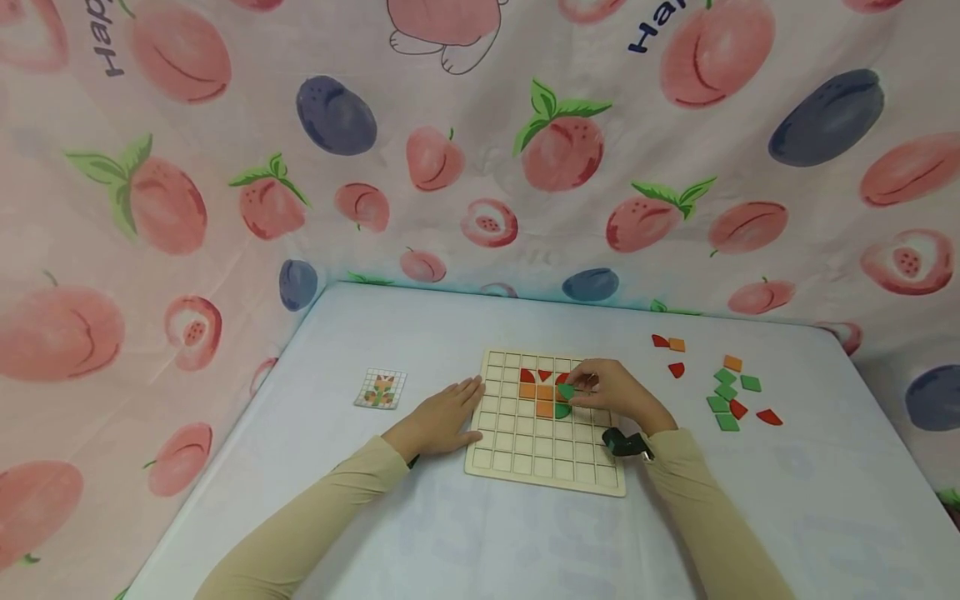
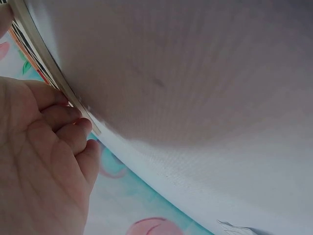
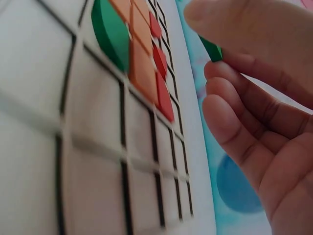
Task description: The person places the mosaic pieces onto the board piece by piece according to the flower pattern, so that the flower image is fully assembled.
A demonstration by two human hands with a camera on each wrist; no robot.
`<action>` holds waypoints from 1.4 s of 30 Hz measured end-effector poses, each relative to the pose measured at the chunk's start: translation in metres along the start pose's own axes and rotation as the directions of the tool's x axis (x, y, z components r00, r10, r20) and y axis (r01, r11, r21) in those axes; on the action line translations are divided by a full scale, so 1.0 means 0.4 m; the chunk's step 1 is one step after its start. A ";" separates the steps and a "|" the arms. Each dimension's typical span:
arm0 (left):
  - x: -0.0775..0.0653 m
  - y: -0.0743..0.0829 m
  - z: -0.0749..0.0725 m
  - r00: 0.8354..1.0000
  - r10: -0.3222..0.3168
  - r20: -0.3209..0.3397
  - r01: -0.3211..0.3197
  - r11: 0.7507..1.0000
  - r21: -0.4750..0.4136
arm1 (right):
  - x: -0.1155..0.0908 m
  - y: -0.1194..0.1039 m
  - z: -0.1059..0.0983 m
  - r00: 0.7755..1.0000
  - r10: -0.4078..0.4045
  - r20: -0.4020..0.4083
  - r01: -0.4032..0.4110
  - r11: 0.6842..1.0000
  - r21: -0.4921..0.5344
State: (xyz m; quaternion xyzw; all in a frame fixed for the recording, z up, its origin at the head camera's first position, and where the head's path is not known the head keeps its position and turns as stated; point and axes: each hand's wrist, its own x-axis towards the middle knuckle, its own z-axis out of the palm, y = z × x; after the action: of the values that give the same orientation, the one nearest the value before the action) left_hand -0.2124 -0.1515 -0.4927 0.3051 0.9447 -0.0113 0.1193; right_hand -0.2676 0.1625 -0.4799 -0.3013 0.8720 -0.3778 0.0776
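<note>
Head: right hand [image 1: 617, 389] pinches a flat, curved-edged green tile [image 1: 566, 391] above the pale wooden gridded board [image 1: 543, 431]; slipping could land it askew. Left wrist: left hand [image 2: 41, 156], fingers relaxed, touches the board's edge; pushing could shift it. Right wrist: fingers mostly hide the tile, inviting misalignment.

You're somewhere curtained off, room type unclear: fruit-print cloth [image 1: 480, 133] screens the white table [image 1: 435, 533] at back and left.

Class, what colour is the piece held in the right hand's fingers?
Green; the head view shows the held piece best.
</note>
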 end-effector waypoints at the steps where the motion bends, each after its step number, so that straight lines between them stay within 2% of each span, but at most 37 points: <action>1: 0.000 0.000 -0.001 1.000 0.001 -0.002 -0.001 1.000 -0.001 | 0.006 -0.003 0.007 1.000 -0.006 0.008 0.006 1.000 0.010; 10: -0.003 0.001 -0.002 1.000 0.009 -0.013 -0.009 1.000 -0.004 | 0.054 -0.022 0.064 0.997 -0.040 0.067 0.038 0.999 0.034; 17: -0.004 0.002 -0.006 1.000 0.009 -0.008 -0.009 1.000 -0.014 | 0.071 -0.033 0.095 0.995 -0.013 0.102 0.009 0.999 0.040; 24: -0.001 0.002 -0.005 1.000 0.001 -0.001 -0.001 1.000 -0.015 | 0.075 -0.041 0.103 0.992 -0.035 0.119 0.033 0.999 0.017; 31: -0.002 0.002 -0.003 1.000 0.003 -0.004 -0.003 1.000 -0.009 | 0.076 -0.043 0.105 0.993 0.004 0.119 -0.002 1.000 -0.016; 42: -0.004 0.005 -0.008 1.000 -0.008 0.008 0.009 1.000 -0.024 | 0.073 -0.041 0.107 0.991 -0.031 0.134 0.038 0.998 -0.047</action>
State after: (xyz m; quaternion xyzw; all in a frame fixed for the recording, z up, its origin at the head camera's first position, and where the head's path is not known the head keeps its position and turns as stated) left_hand -0.2106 -0.1506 -0.4891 0.2996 0.9456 -0.0019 0.1266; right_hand -0.2680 0.1104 -0.4959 -0.3427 0.8687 -0.3364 0.1214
